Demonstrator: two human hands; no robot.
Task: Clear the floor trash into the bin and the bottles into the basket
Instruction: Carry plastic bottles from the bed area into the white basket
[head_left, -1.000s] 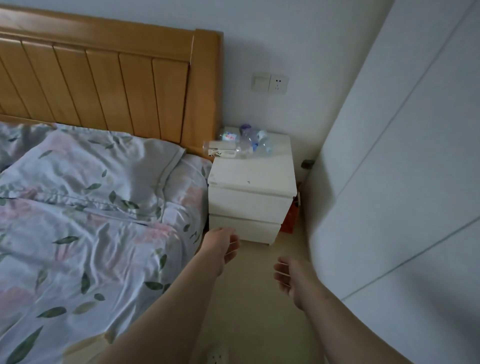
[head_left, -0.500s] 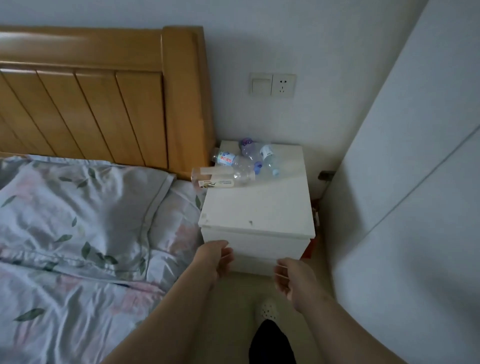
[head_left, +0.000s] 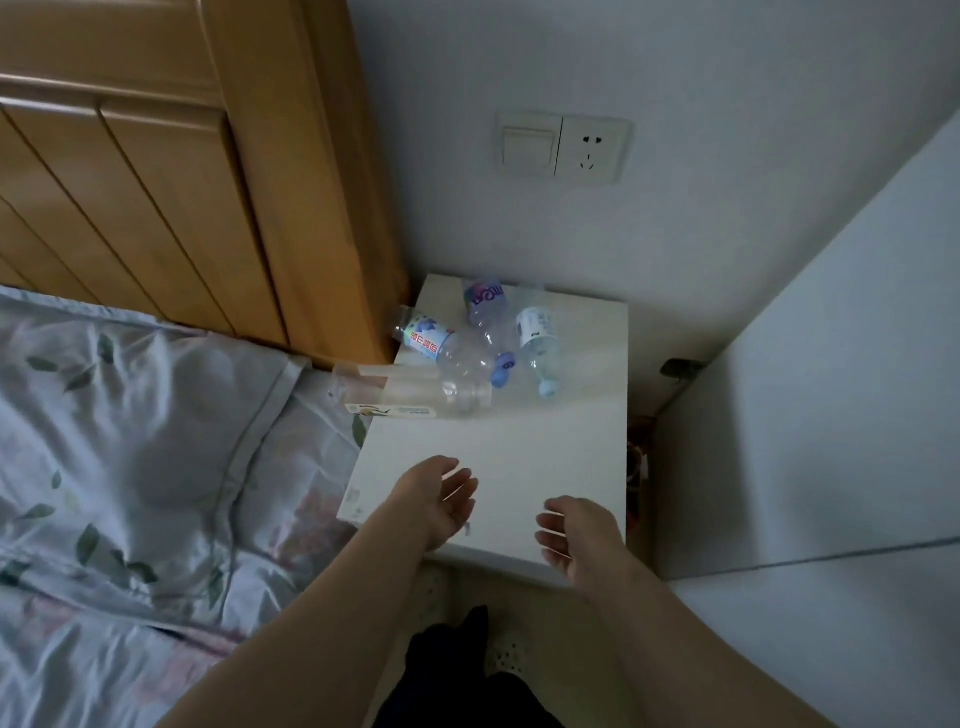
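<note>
1. Left hand (head_left: 436, 499) and right hand (head_left: 576, 535) both hover over the near edge of the table (head_left: 519, 457). Fingers are loose and a bit spread, palms roughly facing each other, nothing in either one.
2. Four bottles (head_left: 485, 332) lie on their sides at the far end of the table, bunched up and touching, well apart from the hands.
3. The clear bottle (head_left: 415, 395) is the nearest one and pokes out past the table's left edge, over the bed (head_left: 130, 441).
4. Headboard (head_left: 182, 182) stands just left of the pile, and there's a socket (head_left: 589, 148) on the wall above it.
</note>
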